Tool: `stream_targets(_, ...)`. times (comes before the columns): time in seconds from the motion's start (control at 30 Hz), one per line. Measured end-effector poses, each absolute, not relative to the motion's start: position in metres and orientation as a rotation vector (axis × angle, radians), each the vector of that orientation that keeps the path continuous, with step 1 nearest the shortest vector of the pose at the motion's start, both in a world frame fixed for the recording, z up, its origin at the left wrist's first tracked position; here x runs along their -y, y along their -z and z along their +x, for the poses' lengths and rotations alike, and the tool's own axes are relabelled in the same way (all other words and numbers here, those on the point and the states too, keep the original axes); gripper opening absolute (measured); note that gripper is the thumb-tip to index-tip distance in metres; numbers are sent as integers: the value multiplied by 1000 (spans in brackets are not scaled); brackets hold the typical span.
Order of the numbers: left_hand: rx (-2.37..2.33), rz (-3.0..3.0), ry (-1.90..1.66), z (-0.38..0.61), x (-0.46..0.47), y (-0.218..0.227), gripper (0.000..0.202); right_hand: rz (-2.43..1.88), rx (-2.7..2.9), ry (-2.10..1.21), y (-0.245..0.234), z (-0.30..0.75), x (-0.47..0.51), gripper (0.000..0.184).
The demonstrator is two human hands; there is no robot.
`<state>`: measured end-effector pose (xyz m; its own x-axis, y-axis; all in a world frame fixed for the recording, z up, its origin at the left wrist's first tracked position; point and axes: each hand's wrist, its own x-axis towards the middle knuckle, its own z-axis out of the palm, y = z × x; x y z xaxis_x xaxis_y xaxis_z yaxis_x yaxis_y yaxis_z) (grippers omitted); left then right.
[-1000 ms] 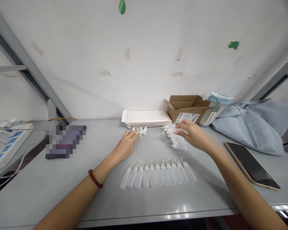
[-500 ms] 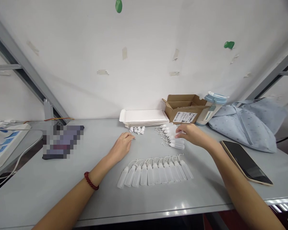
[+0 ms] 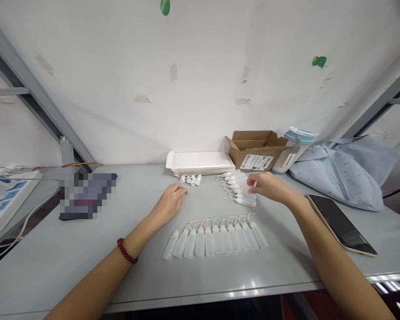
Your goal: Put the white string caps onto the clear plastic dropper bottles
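Observation:
My left hand [image 3: 169, 205] rests on the table with its fingers curled together. Whatever its fingertips may hold is too small to make out. Near them lies a small pile of white caps [image 3: 191, 180]. My right hand [image 3: 268, 186] is at a bunch of clear plastic squeeze bottles [image 3: 237, 177], its thumb and forefinger closed about the base end of one; the fingers partly hide the contact. Those bottles lie on their sides, thin strap loops pointing left. Closer to me, a row of similar squeeze bottles [image 3: 218, 242] lies side by side, strap ends away from me.
Against the wall stand a stack of white padded mailers [image 3: 202, 160], an open cardboard box [image 3: 258, 153] and a tumbler [image 3: 293, 151]. A blue cloth bag [image 3: 343, 173] and a phone [image 3: 342, 226] lie right. A power strip [image 3: 11, 200] and a blurred dark item [image 3: 90, 195] are left.
My right hand has shifted slightly to the right along the bottle ends. My left hand and the front row of bottles stay in place.

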<state>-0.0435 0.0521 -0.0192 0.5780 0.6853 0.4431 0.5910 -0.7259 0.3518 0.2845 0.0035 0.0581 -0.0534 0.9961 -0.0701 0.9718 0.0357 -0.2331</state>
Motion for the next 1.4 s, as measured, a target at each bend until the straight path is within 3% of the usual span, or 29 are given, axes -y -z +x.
stream_targets(0.33, -1082, 2645, -837, -43, -50, 18, 31, -2108, 2122, -334, -65, 289, 3, 17)
stream_targets(0.5, -1097, 2682, -824, -42, -50, 19, 31, -2112, 2156, -315, -81, 287, 16, 10)
stream_targets(0.7, -1129, 2694, -762, -40, -48, 18, 33, -2017, 2326, -1130, -94, 268, 36, 25)
stream_targets(0.93, -1123, 2726, -745, -41, -48, 16, 33, -1999, 2352, -1455, -79, 257, 34, 28)
stream_targets(1.4, -1100, 2725, -761, -42, -48, 18, 35, -2211, 2415, -1358, -68, 251, 28, 26)
